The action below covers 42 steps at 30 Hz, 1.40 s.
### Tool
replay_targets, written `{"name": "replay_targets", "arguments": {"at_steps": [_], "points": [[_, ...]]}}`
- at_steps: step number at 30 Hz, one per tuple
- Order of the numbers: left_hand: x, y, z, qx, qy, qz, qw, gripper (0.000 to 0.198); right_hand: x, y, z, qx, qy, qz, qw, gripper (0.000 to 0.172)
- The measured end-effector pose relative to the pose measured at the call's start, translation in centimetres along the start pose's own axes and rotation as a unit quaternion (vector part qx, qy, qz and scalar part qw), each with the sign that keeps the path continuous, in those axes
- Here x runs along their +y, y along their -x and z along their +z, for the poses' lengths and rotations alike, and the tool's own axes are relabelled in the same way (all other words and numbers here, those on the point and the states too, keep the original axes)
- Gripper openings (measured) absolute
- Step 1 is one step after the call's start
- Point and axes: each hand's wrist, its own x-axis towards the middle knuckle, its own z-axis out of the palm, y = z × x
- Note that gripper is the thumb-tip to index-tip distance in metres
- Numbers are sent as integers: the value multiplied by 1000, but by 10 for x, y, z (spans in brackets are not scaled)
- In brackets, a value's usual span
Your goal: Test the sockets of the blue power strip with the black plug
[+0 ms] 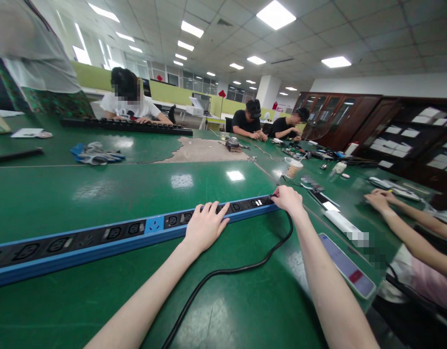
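Note:
A long blue power strip (166, 233) with a black socket face lies slantwise across the green table. My left hand (206, 224) rests on its middle part, fingers spread over the sockets and nothing pinched between them. At the strip's right end my right hand (288, 198) is closed in a pinch on the dark plug (273, 197) of a black cable (241, 268). My fingers partly hide the plug, and I cannot tell how deep it sits in the socket. From there the cable curves down over the table towards me, passing between my forearms.
A phone (349, 266) lies right of my right forearm. Beyond are a plastic cup (293, 167), blue-grey gloves (96, 153) and a black strip (125, 127). A co-worker's hands (380, 198) are at the right; other people sit across the table (143, 182).

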Motion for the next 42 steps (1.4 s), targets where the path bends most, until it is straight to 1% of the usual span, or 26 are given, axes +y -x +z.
{"name": "replay_targets", "arguments": {"at_steps": [5,10,16,21,25,30,34,36,39,42], "points": [[0,0,1,3,-4,3,1000,52,-2,1,-1,21,33,-14,999,29],[1,1,0,4,-5,3,1000,52,1,-12,-7,-25,22,-16,999,28],[0,0,-1,2,3,3,1000,52,-4,-14,-12,-9,50,-22,998,29],[-1,0,-1,6,1,3,1000,52,-9,-24,-20,-64,69,-25,995,31],[-2,1,-1,8,0,4,1000,51,-9,-27,-22,-44,68,-36,996,32],[-1,1,-1,10,-1,4,1000,50,-9,-28,-23,-67,79,-33,994,35],[-1,1,-2,11,-1,2,1000,50,-12,-27,-22,-35,89,-36,995,35],[-2,1,-2,11,0,3,1000,50,-14,-28,-21,-36,86,-33,995,34],[-2,2,-2,12,0,5,1000,50,-18,-31,-21,-55,94,-34,993,36],[-2,1,-2,11,0,3,1000,50,-20,-30,-21,-39,106,-44,993,34]]}}
